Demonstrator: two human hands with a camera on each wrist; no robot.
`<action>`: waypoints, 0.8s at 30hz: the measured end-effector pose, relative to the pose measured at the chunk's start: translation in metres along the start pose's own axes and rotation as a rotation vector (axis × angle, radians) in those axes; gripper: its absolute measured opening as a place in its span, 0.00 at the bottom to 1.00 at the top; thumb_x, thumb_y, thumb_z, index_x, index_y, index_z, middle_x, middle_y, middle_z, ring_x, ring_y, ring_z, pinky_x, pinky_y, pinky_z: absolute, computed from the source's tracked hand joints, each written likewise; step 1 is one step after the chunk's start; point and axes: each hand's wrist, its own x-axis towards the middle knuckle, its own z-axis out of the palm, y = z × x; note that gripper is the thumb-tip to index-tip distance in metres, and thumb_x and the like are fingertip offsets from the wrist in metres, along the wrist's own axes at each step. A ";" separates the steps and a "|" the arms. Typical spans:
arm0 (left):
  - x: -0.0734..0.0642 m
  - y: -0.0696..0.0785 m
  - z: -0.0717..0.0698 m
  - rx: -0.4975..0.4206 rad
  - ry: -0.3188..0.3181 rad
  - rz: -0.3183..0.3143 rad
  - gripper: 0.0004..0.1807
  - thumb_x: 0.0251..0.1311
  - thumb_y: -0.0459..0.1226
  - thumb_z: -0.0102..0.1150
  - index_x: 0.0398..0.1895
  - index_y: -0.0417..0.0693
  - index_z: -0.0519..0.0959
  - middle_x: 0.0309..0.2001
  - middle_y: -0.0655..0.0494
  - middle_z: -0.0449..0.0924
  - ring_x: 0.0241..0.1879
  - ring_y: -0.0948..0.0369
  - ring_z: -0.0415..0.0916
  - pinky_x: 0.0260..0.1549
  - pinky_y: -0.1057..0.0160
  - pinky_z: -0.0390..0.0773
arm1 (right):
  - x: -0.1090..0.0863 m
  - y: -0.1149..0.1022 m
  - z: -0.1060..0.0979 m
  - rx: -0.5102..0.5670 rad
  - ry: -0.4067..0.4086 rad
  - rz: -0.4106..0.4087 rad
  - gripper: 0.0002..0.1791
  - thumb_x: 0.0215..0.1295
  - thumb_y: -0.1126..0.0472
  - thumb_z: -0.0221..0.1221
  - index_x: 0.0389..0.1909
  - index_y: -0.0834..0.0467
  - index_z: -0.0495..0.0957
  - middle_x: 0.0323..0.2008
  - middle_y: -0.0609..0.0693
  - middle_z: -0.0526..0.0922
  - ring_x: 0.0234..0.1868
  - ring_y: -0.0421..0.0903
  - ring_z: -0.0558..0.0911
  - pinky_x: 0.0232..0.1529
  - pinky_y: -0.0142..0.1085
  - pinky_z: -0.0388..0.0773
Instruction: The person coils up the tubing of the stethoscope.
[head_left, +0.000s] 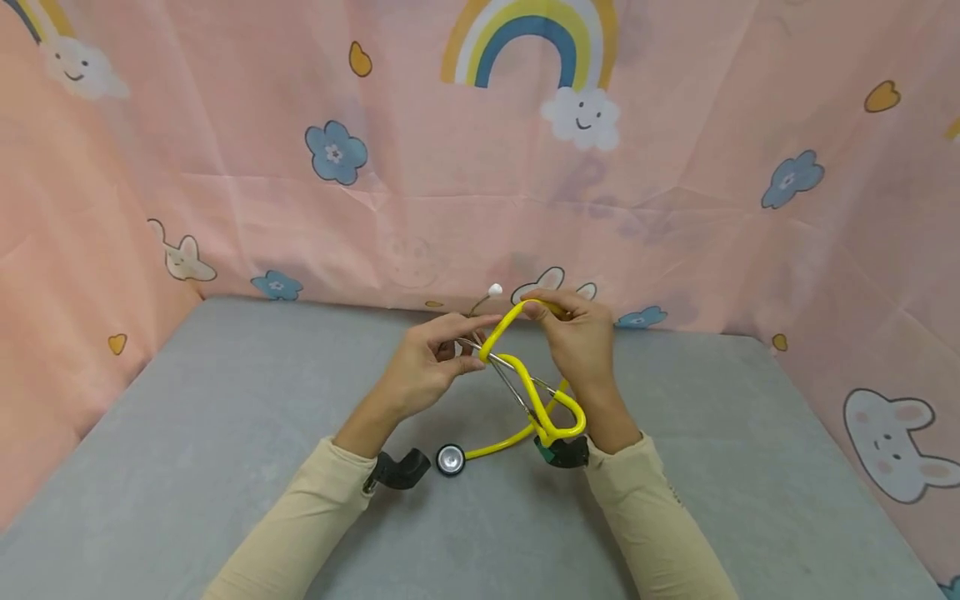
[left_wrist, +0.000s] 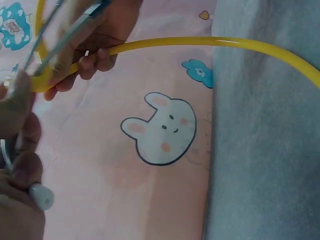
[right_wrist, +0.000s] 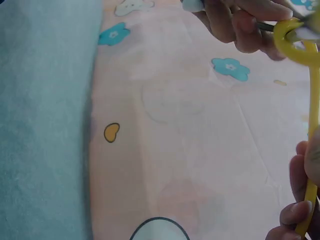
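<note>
A stethoscope with yellow tubing (head_left: 529, 390) is held up over the table between both hands. The left hand (head_left: 423, 362) grips its metal ear tubes near the ear tips, and one white ear tip (head_left: 495, 290) sticks up behind the fingers. Part of the tubing loops around the metal tubes beside the left fingertips. The right hand (head_left: 585, 346) pinches the tubing farther along, thumb against fingers. Below the hands hangs the round chest piece (head_left: 450, 460), close to the tabletop; contact cannot be told. In the left wrist view, the yellow tube (left_wrist: 200, 41) arches away from the right hand.
A grey cloth-covered table (head_left: 225, 417) lies under the hands. Pink printed curtain (head_left: 450, 217) stands behind it and along both sides. Black wrist devices (head_left: 402, 469) are worn at both cuffs.
</note>
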 end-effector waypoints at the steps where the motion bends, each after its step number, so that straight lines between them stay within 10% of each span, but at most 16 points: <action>1: 0.000 -0.001 0.001 -0.020 0.023 0.034 0.25 0.54 0.25 0.69 0.57 0.43 0.82 0.35 0.51 0.78 0.32 0.60 0.74 0.24 0.72 0.66 | 0.000 0.000 0.000 -0.004 -0.012 0.012 0.12 0.61 0.58 0.67 0.40 0.62 0.88 0.36 0.60 0.88 0.29 0.35 0.79 0.32 0.23 0.78; 8: -0.002 0.002 0.002 -0.123 0.256 0.163 0.17 0.51 0.20 0.66 0.47 0.29 0.83 0.37 0.48 0.77 0.27 0.66 0.68 0.22 0.75 0.67 | -0.004 -0.002 0.007 -0.028 -0.120 0.093 0.13 0.62 0.53 0.68 0.39 0.59 0.89 0.35 0.57 0.89 0.30 0.41 0.82 0.30 0.28 0.81; 17: 0.001 0.008 0.002 -0.240 0.535 0.013 0.17 0.51 0.24 0.66 0.46 0.26 0.82 0.37 0.66 0.77 0.30 0.69 0.73 0.31 0.77 0.75 | -0.018 -0.004 0.032 -0.159 -0.302 -0.069 0.17 0.65 0.58 0.66 0.51 0.61 0.85 0.47 0.56 0.88 0.46 0.51 0.88 0.44 0.40 0.86; 24: 0.004 0.008 -0.007 -0.163 0.731 -0.083 0.15 0.54 0.31 0.67 0.46 0.36 0.86 0.35 0.67 0.77 0.34 0.69 0.77 0.31 0.77 0.75 | -0.028 -0.004 0.050 -0.221 -0.283 -0.094 0.15 0.63 0.54 0.66 0.47 0.56 0.88 0.37 0.50 0.90 0.33 0.45 0.86 0.33 0.35 0.83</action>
